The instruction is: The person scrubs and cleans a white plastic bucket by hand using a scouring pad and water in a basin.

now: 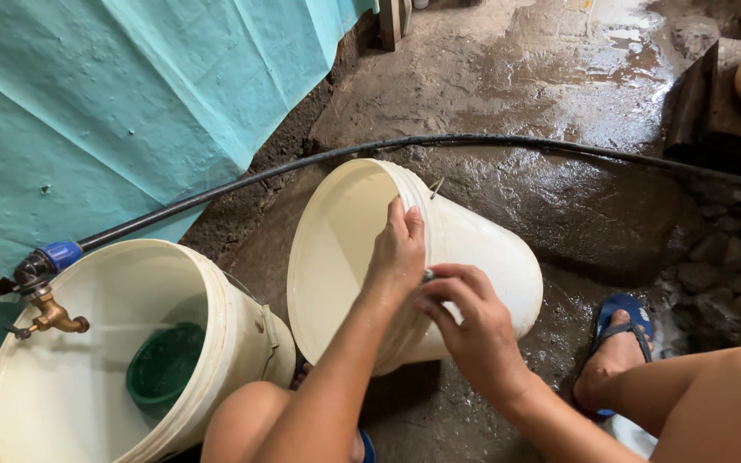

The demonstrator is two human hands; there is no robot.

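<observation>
tilted bucket (473, 249): cream plastic, tipped on its side on the wet ground (559, 94), mouth facing left, between the person's knees.
left hand (398, 253): on the bucket rim, fingers together and curled over the edge, gripping it.
right hand (465, 321): against the outer wall just beside the left hand, fingers bent and pinched on something small and dark; can't tell what it is.
second bucket (105, 360): same cream plastic, upright, left of the tilted one, not touching the hands. Water inside.
green bowl (165, 364): sits in the upright bucket.
brass tap (53, 315): hangs over the upright bucket's rim, thin stream running from it.
black hose (370, 150): runs from the tap's blue fitting (63, 253) across behind both buckets.
teal tarp (113, 94): backdrop, left.
blue sandal (623, 321): on the person's foot, right of the tilted bucket.
</observation>
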